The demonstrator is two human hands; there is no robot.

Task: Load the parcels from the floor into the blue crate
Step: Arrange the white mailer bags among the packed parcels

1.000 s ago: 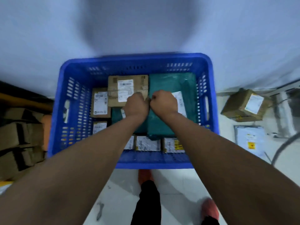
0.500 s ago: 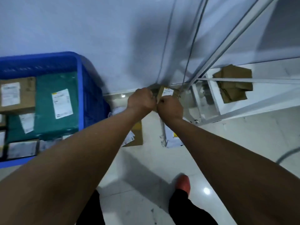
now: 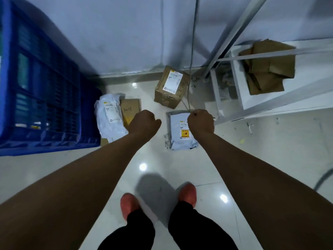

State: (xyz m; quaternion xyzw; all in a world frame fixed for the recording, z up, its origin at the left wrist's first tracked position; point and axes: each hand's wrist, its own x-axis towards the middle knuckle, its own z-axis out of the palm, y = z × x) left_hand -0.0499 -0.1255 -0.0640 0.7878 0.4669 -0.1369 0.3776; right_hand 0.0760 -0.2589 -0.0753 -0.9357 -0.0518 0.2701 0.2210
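Observation:
The blue crate (image 3: 45, 98) stands at the left edge, seen from its side. Several parcels lie on the floor to its right: a white plastic mailer (image 3: 110, 116), a flat brown envelope (image 3: 130, 108) partly under it, a cardboard box (image 3: 171, 87) by the wall, and a grey mailer (image 3: 178, 130) with a yellow sticker. My left hand (image 3: 144, 123) hovers as a fist over the brown envelope's right edge, holding nothing. My right hand (image 3: 201, 121) is a fist over the grey mailer's upper right corner; whether it touches the mailer is unclear.
A white metal shelf frame (image 3: 270, 105) stands at the right with flattened cardboard (image 3: 266, 69) on its lower shelf. A thin cable (image 3: 191, 51) hangs down the wall to the floor. My feet in red shoes stand on glossy tiles at the bottom.
The view swung right and down from the crate's inside to the floor parcels. My two fists, pressed together a second ago, have separated and now hang over the parcels.

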